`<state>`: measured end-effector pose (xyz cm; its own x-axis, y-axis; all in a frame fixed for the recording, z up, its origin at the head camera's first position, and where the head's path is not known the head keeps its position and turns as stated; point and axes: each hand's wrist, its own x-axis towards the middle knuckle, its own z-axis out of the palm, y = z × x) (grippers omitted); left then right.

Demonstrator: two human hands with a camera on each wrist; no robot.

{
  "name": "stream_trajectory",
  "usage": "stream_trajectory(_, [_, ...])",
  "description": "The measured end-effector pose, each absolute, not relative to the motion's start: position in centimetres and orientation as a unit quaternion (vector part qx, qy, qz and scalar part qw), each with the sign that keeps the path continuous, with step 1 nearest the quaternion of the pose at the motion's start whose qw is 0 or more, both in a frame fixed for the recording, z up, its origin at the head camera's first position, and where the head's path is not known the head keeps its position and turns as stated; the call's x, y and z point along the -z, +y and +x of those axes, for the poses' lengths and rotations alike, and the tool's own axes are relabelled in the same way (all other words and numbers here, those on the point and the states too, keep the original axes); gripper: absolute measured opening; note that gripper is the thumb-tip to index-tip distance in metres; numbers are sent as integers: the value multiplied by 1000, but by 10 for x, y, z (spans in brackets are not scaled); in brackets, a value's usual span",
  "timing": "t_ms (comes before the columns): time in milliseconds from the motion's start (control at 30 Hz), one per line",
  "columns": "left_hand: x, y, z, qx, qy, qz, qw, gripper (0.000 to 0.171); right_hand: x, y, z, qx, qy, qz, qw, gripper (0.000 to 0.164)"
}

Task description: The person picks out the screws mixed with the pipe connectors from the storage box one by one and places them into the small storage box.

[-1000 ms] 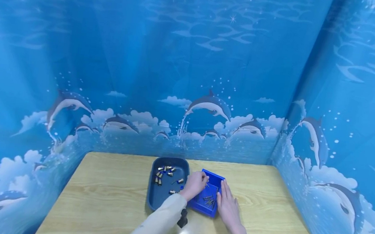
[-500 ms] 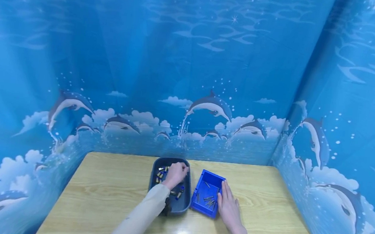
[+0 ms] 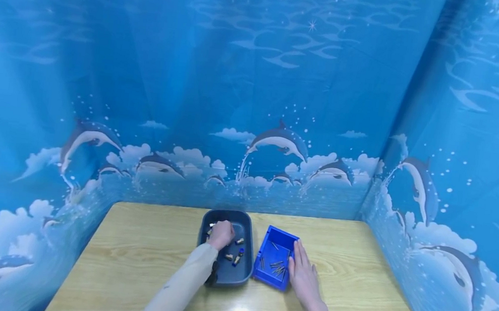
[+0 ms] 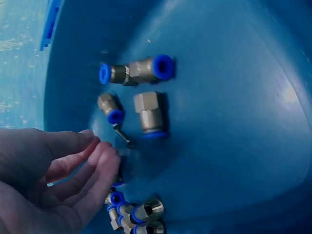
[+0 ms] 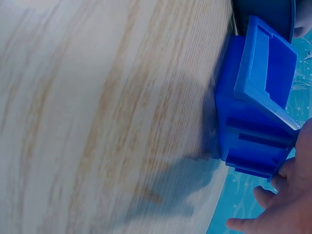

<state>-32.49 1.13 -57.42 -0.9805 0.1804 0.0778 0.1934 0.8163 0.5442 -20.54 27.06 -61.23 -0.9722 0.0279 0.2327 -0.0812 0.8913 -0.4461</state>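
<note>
My left hand [image 3: 222,234] reaches into the dark blue tray [image 3: 237,274], its fingers loosely curved. In the left wrist view a small thin metal rod [image 4: 124,136] lies just past the fingertips. Metal push-in hose fittings [image 4: 150,115] with blue collars are scattered around that hand, several of them bunched below the fingers [image 4: 100,180]. Straight fingers of my right hand [image 3: 305,280] rest along the right side of a bright blue bin [image 3: 274,281]. Inside the bin are several thin metal rods [image 3: 279,268].
Tray and bin stand side by side on a wood-grain table [image 3: 148,251], the tray at the left. A blue curtain [image 3: 202,79] printed with dolphins hangs behind the table and at both sides.
My left hand has moved left from over the blue bin into the dark tray, then farther toward its left side. The right hand has stayed against the bin.
</note>
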Motion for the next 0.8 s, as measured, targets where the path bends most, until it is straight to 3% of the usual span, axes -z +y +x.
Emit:
stream_trajectory(133, [600, 8, -342, 259, -958, -122, 25, 29, 611, 270, -205, -233, -965, 12, 120, 55])
stream_trajectory(233, [603, 11, -347, 220, -970, -104, 5, 18, 610, 270, -205, -234, -964, 11, 123, 55])
stream_trajectory(400, [581, 19, -335, 182, -981, -54, -41, 40, 609, 269, -204, -235, -964, 12, 128, 55])
stream_trajectory(800, [575, 19, -328, 186, -979, -39, -71, 46, 609, 269, -204, -230, -963, 14, 137, 54])
